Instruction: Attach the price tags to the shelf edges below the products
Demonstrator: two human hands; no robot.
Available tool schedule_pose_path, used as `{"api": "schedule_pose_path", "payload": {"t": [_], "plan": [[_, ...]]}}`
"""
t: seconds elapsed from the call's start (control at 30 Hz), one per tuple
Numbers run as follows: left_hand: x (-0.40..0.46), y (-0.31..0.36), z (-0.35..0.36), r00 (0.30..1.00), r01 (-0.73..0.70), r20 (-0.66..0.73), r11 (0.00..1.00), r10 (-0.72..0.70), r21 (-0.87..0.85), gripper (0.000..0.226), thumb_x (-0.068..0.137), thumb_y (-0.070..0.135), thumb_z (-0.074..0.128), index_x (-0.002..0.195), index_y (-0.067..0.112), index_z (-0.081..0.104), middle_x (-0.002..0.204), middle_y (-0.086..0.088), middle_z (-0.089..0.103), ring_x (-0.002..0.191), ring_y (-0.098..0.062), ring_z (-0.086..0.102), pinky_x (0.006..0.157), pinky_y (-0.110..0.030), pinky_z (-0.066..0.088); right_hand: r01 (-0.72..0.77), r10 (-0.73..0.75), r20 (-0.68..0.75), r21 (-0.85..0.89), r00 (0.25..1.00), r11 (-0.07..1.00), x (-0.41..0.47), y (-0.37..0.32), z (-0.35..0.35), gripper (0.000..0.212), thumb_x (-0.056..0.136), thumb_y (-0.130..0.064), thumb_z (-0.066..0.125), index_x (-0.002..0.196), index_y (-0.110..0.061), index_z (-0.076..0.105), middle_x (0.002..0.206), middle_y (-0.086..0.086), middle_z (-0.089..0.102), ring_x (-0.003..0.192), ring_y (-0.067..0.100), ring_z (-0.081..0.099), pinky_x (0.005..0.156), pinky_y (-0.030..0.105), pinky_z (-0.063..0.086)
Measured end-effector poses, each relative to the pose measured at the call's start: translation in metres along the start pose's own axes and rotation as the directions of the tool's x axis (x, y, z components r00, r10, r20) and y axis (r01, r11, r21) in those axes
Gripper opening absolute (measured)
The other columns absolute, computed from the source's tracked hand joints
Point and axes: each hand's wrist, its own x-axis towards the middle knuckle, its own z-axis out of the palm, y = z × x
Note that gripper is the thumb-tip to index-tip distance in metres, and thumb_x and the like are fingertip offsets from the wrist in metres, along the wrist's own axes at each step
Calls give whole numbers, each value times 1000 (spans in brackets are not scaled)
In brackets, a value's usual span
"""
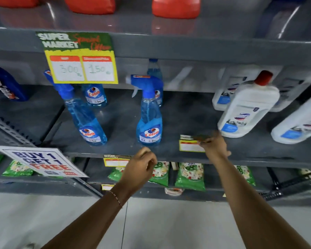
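Note:
My right hand (215,146) pinches a small yellow and red price tag (189,144) by its right end, just above the front edge of the grey middle shelf (169,156). The tag sits between a blue Colin spray bottle (149,123) and a white bottle with a red cap (248,106). My left hand (142,168) is curled loosely in front of the shelf edge, below the spray bottle; I see nothing in it. Another small tag (115,160) hangs on the shelf edge left of that hand. A large special-offer tag (81,62) hangs from the upper shelf edge.
A "Buy 1 Get 1 Free" sign (41,162) hangs at the left. More Colin bottles (84,119) and white bottles (298,124) stand on the middle shelf. Green packets (189,177) fill the lower shelf. Red containers (176,6) sit on top. Pale floor tiles lie below.

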Motion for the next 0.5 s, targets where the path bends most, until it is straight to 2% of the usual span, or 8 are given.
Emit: {"api": "schedule_pose_path", "payload": {"t": [0.07,0.13,0.17,0.23,0.27,0.33,0.43,0.5], "plan": [[13,22,18,999,32,-21,996,-34,-81,17,80,-1,59,81,16,61,88,-3,59,75,-15,57,69,-32,50,48,-58,97,98,994,994,3,3,-5,21,78,-40,72,97,-33,68,95,-9,71,93,20,58,98,51,26],[30,42,33,991,101,-67,981,-113,-168,20,81,2,63,93,17,65,97,-2,63,85,-12,60,78,-22,49,160,-191,142,205,971,966,3,13,-15,4,78,-39,72,77,-40,68,84,-16,70,87,15,63,94,49,40],[38,49,39,984,140,-83,970,-159,-199,23,82,7,67,102,18,65,103,0,65,92,-10,61,83,-19,48,197,-243,157,261,957,945,-1,18,-22,10,79,-33,73,74,-39,67,82,-15,70,86,15,65,87,43,47],[57,71,59,978,184,-55,956,-201,-228,36,81,16,73,115,16,63,109,7,64,94,3,59,87,-14,45,233,-303,174,337,937,912,-9,39,-47,15,83,-17,72,79,-32,68,80,-9,70,82,12,67,74,26,48],[65,84,71,981,184,-15,953,-194,-239,37,80,15,74,115,15,65,104,8,65,85,12,58,83,-10,45,248,-321,167,351,932,903,-11,54,-59,15,84,-12,71,82,-26,68,79,-8,70,78,8,66,69,19,46],[77,112,99,982,182,95,945,-162,-271,22,79,9,73,101,13,73,92,3,74,65,21,56,71,-4,48,291,-353,136,342,926,893,-15,89,-82,16,83,-4,69,87,-20,69,78,-11,69,70,-5,63,62,7,44],[84,157,147,970,207,182,944,-163,-257,8,81,9,71,87,13,76,81,-6,78,51,20,54,56,1,43,334,-372,81,298,925,894,-11,138,-109,23,78,-1,73,92,-21,73,85,-11,72,71,-10,63,65,2,42],[86,182,177,971,188,192,951,-142,-245,6,81,11,70,83,14,75,76,-6,77,48,18,54,54,0,42,362,-377,7,259,926,895,-3,162,-124,20,75,-5,77,90,-18,76,86,-2,74,73,4,65,67,7,44]]}}
